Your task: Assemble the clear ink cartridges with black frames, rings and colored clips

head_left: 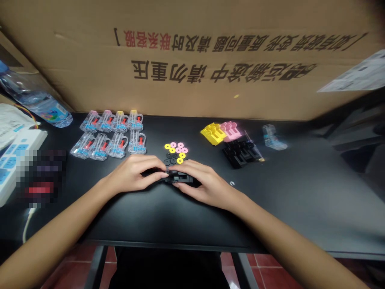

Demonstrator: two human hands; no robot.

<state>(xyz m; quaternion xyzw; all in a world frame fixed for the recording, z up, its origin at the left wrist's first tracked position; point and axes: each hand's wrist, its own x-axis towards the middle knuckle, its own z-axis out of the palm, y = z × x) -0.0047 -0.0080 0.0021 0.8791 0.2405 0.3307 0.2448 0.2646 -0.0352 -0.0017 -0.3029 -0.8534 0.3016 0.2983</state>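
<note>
A black plastic part with a slot in it is held low over the table between both hands. My left hand pinches its left end with thumb and index finger. My right hand closes round it from the right, fingers behind and thumb in front. Just beyond the fingers lie several small rings: yellow ones, pink ones and black ones. Fingertips partly cover the black part, and its underside is hidden.
Several clear plastic assemblies stand in two rows at back left. Yellow pieces, pink pieces and black pieces lie at back right, near a clear piece. A carton, bottle and power strip border the table.
</note>
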